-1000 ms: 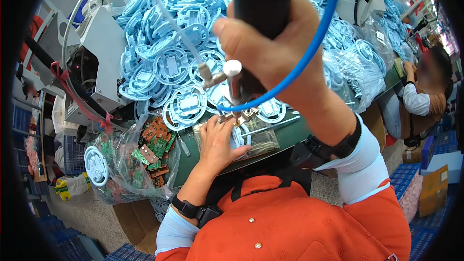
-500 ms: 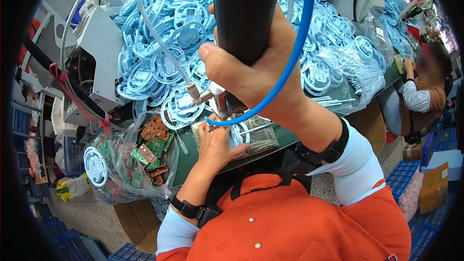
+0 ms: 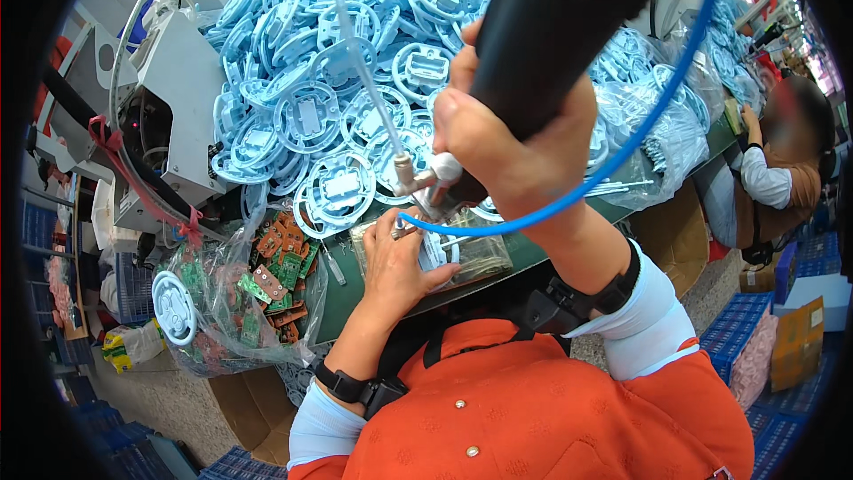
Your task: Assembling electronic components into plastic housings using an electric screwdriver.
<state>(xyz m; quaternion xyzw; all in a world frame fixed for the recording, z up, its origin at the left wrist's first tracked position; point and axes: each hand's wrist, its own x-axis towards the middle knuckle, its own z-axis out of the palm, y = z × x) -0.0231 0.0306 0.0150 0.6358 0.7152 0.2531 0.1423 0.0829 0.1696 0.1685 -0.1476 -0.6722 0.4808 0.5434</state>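
Observation:
My right hand [image 3: 515,147] is wrapped round the black barrel of a power screwdriver [image 3: 542,44], tilted with its top to the right. A blue hose [image 3: 653,147] loops past it, and a clear tube [image 3: 355,44] runs into the metal nose fitting [image 3: 425,180]. The tip points down beside my left fingers; its exact contact is hidden. With thumb and fingers on either side, my left hand [image 3: 391,262] holds a light blue plastic part [image 3: 433,253] on a clear, yellowish block [image 3: 487,262] at the bench edge. The hand partly covers that part.
A large heap of light blue plastic parts [image 3: 311,111] covers the bench behind. At left are a grey machine [image 3: 182,107] and a plastic bag of circuit boards [image 3: 280,276]. Bagged parts [image 3: 666,124] lie at right, near a seated person [image 3: 782,164].
The screwdriver's top has swung to the right, and my right hand has shifted slightly right with it. The blue hose has moved right too. My left hand stays in place on the plastic part.

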